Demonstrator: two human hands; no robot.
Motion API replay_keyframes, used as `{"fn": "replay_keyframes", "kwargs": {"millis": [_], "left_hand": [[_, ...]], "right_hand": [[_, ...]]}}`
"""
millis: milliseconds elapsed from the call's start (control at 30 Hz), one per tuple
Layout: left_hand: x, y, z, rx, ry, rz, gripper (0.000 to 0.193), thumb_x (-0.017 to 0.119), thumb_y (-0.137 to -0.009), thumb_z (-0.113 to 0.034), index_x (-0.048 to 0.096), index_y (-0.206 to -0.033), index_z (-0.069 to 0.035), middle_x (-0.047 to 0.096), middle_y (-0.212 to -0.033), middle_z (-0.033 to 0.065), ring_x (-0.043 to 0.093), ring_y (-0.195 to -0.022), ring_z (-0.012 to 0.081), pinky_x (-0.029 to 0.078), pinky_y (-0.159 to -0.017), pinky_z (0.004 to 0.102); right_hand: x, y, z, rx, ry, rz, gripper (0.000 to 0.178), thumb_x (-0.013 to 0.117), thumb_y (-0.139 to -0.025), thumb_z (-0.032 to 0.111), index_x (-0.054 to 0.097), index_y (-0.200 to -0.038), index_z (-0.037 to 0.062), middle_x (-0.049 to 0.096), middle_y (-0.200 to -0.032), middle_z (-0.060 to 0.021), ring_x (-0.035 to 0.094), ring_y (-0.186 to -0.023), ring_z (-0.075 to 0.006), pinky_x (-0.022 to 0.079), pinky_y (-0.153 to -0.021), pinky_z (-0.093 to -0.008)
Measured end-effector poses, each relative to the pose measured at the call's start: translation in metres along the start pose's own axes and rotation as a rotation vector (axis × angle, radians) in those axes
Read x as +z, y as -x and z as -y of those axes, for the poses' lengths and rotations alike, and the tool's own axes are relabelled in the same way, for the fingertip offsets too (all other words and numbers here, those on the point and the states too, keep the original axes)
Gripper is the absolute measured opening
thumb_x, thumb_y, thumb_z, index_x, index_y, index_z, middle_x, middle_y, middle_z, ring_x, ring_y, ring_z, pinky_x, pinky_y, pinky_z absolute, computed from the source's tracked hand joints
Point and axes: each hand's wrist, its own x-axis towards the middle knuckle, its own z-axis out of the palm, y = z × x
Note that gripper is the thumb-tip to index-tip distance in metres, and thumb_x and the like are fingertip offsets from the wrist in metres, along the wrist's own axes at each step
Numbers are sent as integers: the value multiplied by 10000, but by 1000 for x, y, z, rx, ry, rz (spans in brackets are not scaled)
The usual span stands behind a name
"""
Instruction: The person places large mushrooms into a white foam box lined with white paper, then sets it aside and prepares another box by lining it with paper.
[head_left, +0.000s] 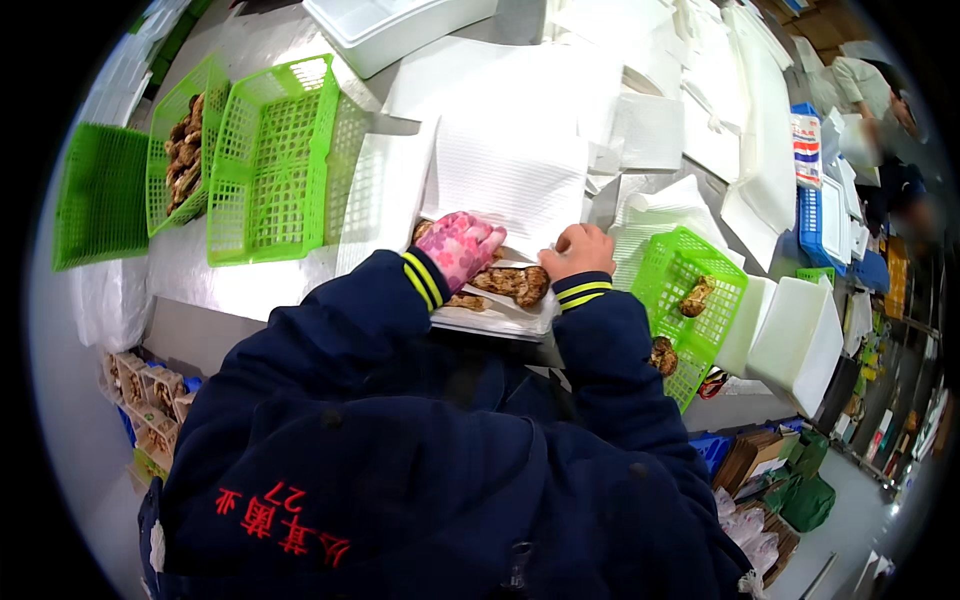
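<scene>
Standing at a wide metal table (240,288), dressed in a dark blue jacket (400,470) with yellow stripes at the cuffs. On the left side, can see a stack of green baskets (100,195), then a basket of brown mushrooms (185,150), then a lattice basket (322,140). On the right side, can find a smaller basket (662,272), with two mushrooms (697,297) lying apart inside. In the middle, have a white ribbed sheet (510,170) and, at its near side, a white tray (490,329). Laying the left hand (462,248), in a pink flowered glove, palm down over the left part of this tray; cannot tell about any grip under it. Bending the fingers of the bare right hand (578,250) close to the right end of the largest mushroom (520,285), inside the tray; here also cannot tell between holding and only touching. Nearer to the tray's front, can see a slimmer mushroom (468,301).
</scene>
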Motion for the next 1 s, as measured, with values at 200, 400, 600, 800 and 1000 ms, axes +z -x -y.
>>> {"fn": "replay_keyframes", "kwargs": {"millis": [200, 400, 600, 800, 1000], "left_hand": [[-7, 1, -11, -64, -100, 105, 418, 477, -761, -96, 486, -1178, -80, 575, -997, 102, 555, -906, 267, 446, -788, 365], [-3, 0, -11, -63, -86, 242, 440, 445, -801, -119, 436, -1233, -41, 535, -1113, 133, 508, -1023, 284, 403, -878, 365], [-3, 5, -12, -125, -107, 178, 404, 446, -806, -124, 470, -1207, -83, 549, -1116, 114, 517, -1016, 285, 386, -890, 417], [-8, 15, -25, -211, -302, 86, 407, 455, -796, -143, 487, -1200, -104, 546, -1126, 56, 470, -1109, 217, 254, -1012, 475], [-20, 16, -30, -269, -280, 167, 416, 491, -767, -135, 504, -1181, -108, 554, -1117, 58, 481, -1091, 217, 217, -1027, 507]], "right_hand": [[20, 14, 34, -386, 308, -66, 148, 624, -702, 243, 595, -782, 121, 597, -833, -12, 540, -804, -219, 374, -656, -422], [-15, 6, -28, -445, -236, -423, 172, 584, -716, 81, 599, -885, 47, 596, -823, -106, 537, -758, -293, 432, -674, -389], [-25, -10, -224, 931, 189, -503, 636, 708, -614, 307, 451, -1134, 48, 529, -1069, -197, 556, -908, -355, 438, -827, -449], [-5, 2, -315, 863, -302, -471, 537, 702, -680, 255, 493, -1067, -54, 608, -824, -208, 610, -722, -269, 491, -644, -350], [-61, 26, -94, -5, -652, -419, 541, 675, -693, 21, 456, -1187, 3, 546, -1091, -138, 571, -914, -208, 471, -777, -303]]}}
